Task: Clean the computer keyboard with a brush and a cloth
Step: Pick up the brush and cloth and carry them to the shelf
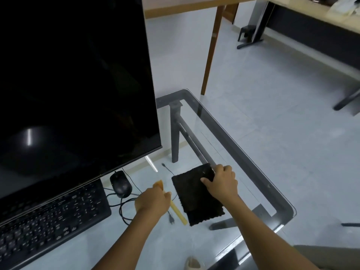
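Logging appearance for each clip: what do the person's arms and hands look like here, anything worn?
Both forearms are bare as far as the frame shows: no sleeves in view. The left hand and right hand have no gloves, and no watch, bracelet or rings are visible. Nails look short and plain, though fine detail is blurred.

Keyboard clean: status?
Left hand closing on brush. Right hand gripping cloth. Keyboard untouched. Mouse cable beside brush.

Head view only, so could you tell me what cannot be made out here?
- Brush: its middle is hidden under the left hand.
- Keyboard: its left end is cut off by the frame edge; key legends are too small.
- Cloth: one corner is covered by the right hand.
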Demonstrator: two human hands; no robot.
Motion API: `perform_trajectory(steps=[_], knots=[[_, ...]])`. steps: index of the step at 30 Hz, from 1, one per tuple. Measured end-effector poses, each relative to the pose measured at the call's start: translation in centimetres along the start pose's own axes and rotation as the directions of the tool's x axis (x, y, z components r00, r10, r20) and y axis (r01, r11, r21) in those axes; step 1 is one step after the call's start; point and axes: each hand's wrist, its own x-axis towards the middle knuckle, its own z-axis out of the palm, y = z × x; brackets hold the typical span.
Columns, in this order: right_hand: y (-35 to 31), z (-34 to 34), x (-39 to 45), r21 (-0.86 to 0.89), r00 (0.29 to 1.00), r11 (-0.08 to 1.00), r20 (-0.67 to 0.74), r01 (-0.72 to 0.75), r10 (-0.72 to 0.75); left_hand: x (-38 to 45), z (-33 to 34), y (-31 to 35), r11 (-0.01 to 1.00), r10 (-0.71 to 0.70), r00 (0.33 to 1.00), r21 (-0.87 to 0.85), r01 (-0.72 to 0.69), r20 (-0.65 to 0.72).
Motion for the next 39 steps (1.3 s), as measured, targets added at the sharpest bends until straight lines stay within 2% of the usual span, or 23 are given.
perform_trajectory(steps=[3,7,10,13,18,21,25,31,34,39], knots=[[0.2,0.0,0.3,0.002,0.996,0.999,0.079,-0.037,0.036,0.0,-0.2,0.9,0.996,-0.046,0.999,-0.072,0.047,0.023],[0.0,0.1,0.7,0.037,0.981,0.999,0.195,-0.003,-0.004,-0.4,-0.4,1.7,0.993,-0.086,0.996,-0.081,0.088,0.025],[-0.4,-0.9,0.9,0.171,0.95,0.984,0.297,0.048,-0.098,-0.5,-0.8,2.4,0.979,-0.111,0.994,-0.173,0.111,0.01],[-1.2,-3.6,0.8,0.303,0.926,0.949,0.327,0.086,-0.189,-0.6,-2.3,3.2,0.949,-0.076,0.997,-0.309,0.064,-0.028],[-2.9,-10.8,0.7,0.465,0.93,0.867,0.205,0.181,-0.304,-1.7,-7.2,6.1,0.843,-0.016,0.991,-0.534,-0.059,-0.135],[-4.9,-16.7,0.9,0.509,0.927,0.815,0.081,0.278,-0.367,-3.0,-12.4,8.8,0.776,0.039,0.97,-0.605,-0.18,-0.24],[-8.2,-25.7,0.5,0.519,0.891,0.742,-0.094,0.424,-0.444,-5.4,-20.7,12.1,0.695,0.108,0.907,-0.621,-0.362,-0.408],[-14.0,-36.4,1.3,0.469,0.803,0.652,-0.322,0.595,-0.501,-9.0,-33.9,14.7,0.685,0.168,0.804,-0.519,-0.512,-0.571],[-17.8,-40.1,2.8,0.445,0.757,0.613,-0.366,0.653,-0.542,-9.2,-40.1,14.8,0.697,0.12,0.787,-0.513,-0.501,-0.606],[-24.3,-43.0,5.4,0.354,0.684,0.585,-0.375,0.729,-0.626,-6.8,-46.0,13.0,0.718,-0.017,0.852,-0.6,-0.354,-0.523]])
